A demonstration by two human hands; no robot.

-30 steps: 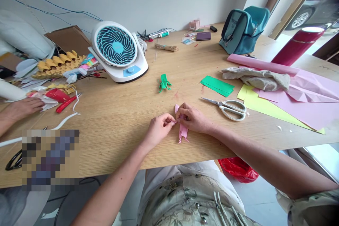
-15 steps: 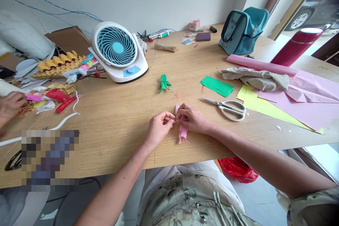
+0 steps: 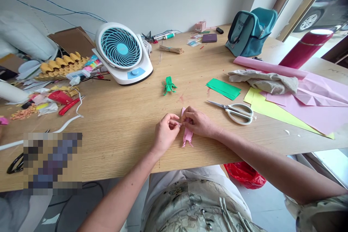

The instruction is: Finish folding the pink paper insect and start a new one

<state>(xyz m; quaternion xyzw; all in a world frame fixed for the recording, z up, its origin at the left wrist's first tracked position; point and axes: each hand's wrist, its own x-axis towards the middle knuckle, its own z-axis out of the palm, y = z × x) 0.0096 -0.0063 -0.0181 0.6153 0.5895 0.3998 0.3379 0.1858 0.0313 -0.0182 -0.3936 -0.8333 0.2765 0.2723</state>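
Observation:
A long folded pink paper figure [image 3: 187, 136] with twisted points at its near end lies on the table before me. My right hand [image 3: 199, 121] is closed over its middle, hiding part of it. From the left, my left hand [image 3: 167, 130] pinches a small piece at the figure's side, its fingertips meeting those of the right hand. Beyond them stands a green folded paper insect [image 3: 169, 85] with thin legs. Scissors with white handles [image 3: 233, 111] lie right of my right hand, near green paper strips [image 3: 223, 89].
A white fan [image 3: 122, 52] stands at the back left. Red-handled clutter [image 3: 67, 106] and a white cord lie left. Yellow paper [image 3: 285, 116], pink paper [image 3: 312, 112], a grey cloth [image 3: 265, 81], a teal bag [image 3: 248, 32] and a magenta bottle [image 3: 306, 49] are right.
Both my hands stay at the pink paper figure with nearly the same pinch. The other person's hand at the far left has moved out of view.

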